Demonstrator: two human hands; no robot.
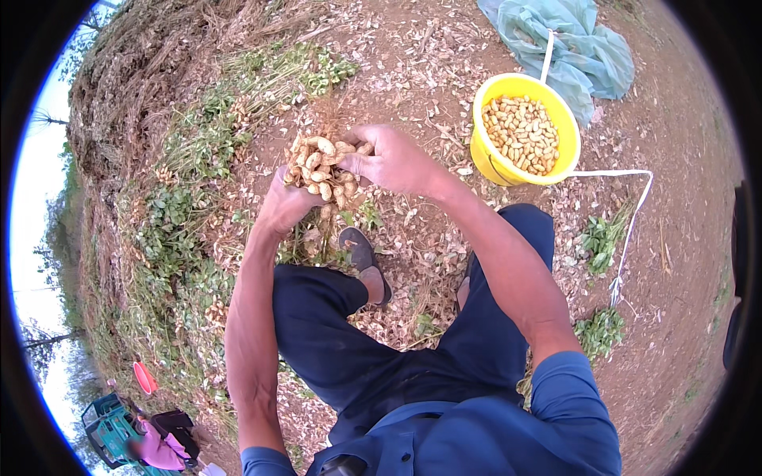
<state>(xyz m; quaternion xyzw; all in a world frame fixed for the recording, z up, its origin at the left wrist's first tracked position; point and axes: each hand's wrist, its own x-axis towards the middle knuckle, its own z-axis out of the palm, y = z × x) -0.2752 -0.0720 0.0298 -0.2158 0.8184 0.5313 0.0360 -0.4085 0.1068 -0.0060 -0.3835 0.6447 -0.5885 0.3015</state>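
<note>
A bunch of peanuts (319, 168), still on their thin roots, is held up between my hands in front of my knees. My left hand (287, 202) grips the bunch from its lower left side, with green leaves and stems hanging below. On the right side of the same bunch, the thumb and fingers of my right hand (389, 161) close on peanuts at its edge. To the right of my right hand stands a yellow bucket (486, 159), largely filled with loose peanuts (521, 133).
Pulled peanut plants (171, 214) lie in a row along the left, beside a heap of dry stalks (119, 95). Behind the bucket is a crumpled teal plastic sheet (563, 47). A white strap (644, 198) trails right. Far lower left, a person in pink (163, 448) is beside a green machine (111, 428).
</note>
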